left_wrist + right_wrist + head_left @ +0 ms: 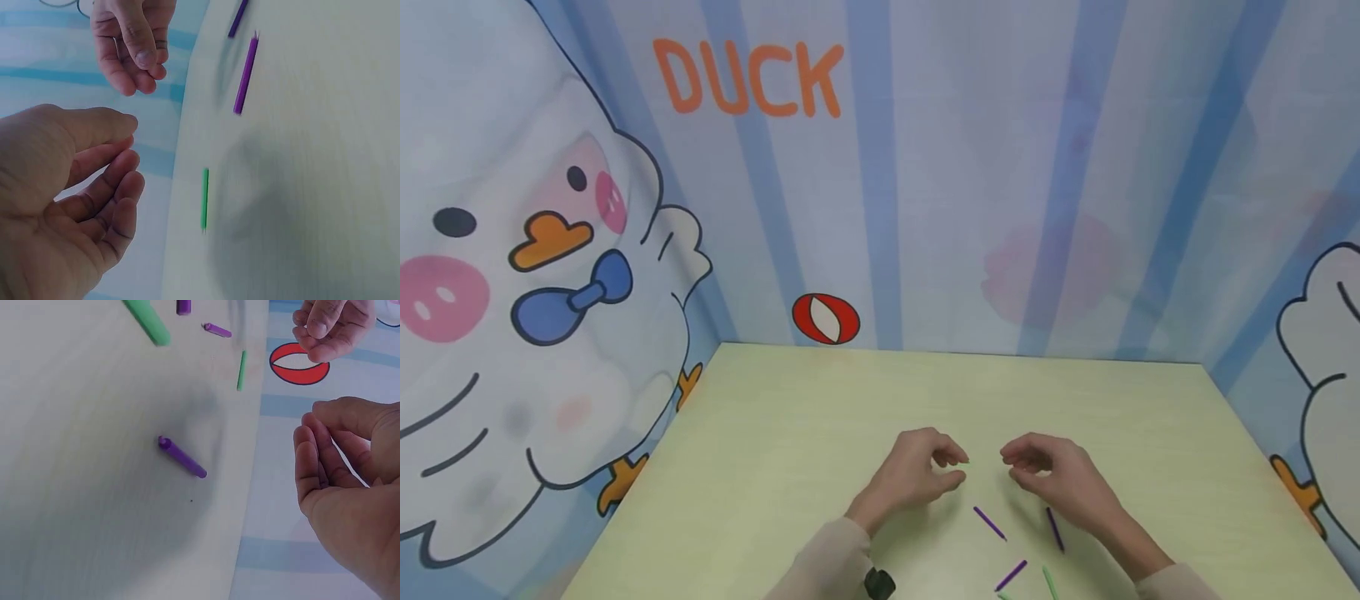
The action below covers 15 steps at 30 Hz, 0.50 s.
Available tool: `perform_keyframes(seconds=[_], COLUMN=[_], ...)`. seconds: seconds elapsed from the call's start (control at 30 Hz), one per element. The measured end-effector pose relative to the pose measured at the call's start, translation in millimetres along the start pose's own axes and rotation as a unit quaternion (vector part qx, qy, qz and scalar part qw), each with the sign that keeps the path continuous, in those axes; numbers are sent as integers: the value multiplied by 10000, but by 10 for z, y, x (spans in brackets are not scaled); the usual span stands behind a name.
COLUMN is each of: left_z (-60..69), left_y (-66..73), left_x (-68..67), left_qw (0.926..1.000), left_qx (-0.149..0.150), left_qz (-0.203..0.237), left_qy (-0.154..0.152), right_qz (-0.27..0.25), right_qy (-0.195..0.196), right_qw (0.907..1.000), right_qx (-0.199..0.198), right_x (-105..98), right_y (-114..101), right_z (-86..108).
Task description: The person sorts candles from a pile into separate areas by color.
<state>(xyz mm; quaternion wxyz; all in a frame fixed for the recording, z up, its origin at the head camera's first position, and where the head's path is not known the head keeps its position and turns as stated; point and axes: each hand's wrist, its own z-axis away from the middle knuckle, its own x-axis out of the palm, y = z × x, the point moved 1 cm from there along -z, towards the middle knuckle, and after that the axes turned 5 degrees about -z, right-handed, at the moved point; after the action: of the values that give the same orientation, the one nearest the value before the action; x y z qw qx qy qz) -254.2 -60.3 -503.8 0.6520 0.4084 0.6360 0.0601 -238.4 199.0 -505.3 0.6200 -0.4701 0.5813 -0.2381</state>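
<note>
My left hand point(917, 468) hovers over the table with thumb and fingers loosely curved, holding nothing. Facing it, my right hand point(1066, 481) is likewise raised and loosely curved, with no object between its fingertips. A thin green stick point(205, 199), like a small candle with a wick-like tip, lies on the table below the left hand; in the head view those fingers mostly hide it. One purple stick point(989, 523) lies between the hands, nearer me. Another purple stick point(1055, 530) lies just below the right hand. Both hands are apart from the sticks.
Closer to me lie a third purple stick point(1011, 576) and a green stick point(1049, 583), with another green tip at the frame's lower edge. The pale yellow table point(790, 400) ends at a striped cloth backdrop point(940, 208) printed with ducks. A dark device point(880, 583) sits by my left sleeve.
</note>
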Motion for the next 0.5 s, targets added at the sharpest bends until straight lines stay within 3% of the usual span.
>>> perform_keyframes(seconds=[0.23,0.33,0.5], left_z=[195,266,370], left_y=[279,379,494], left_x=[171,291,475], left_qw=[9986,9976,9969], left_qx=[372,374,244], left_qz=[31,43,-38], left_qy=[-377,-588,-742], right_qz=[-228,-433,-676], right_qy=[-963,-1416,-1836], right_qw=[9951,9890,9806], right_qx=[-84,-18,-132], right_x=[-29,-12,10], right_y=[59,136,300], right_z=[323,442,567])
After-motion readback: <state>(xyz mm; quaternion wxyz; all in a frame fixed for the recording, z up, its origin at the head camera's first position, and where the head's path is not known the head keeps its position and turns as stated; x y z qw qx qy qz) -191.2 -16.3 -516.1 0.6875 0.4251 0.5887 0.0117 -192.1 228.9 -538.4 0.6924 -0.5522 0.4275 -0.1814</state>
